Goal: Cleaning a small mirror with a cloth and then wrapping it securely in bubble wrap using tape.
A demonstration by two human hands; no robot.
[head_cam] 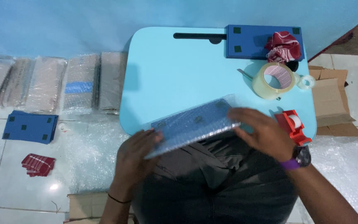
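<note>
So I've got the bubble-wrapped blue panel (195,124) sitting tilted across the near edge of the light blue tabletop (175,70), hanging a bit over my lap. My left hand (135,155) is gripping its near-left corner, fingers curled around the wrap. My right hand (262,130) is open, lying flat on the panel's right end.

Just beside my right hand, at the near right corner of the tabletop, is the red tape dispenser (293,125). Further back along the right edge there's a big roll of clear tape (273,80) with a smaller roll (306,81) touching it. At the far right corner sits another blue panel (249,41), unwrapped, with a red checked cloth (284,45) on it.

Down on the floor, off the left edge, a row of wrapped bundles (54,83), a stack of bare blue panels (30,126) and more folded red cloths (38,164).
</note>
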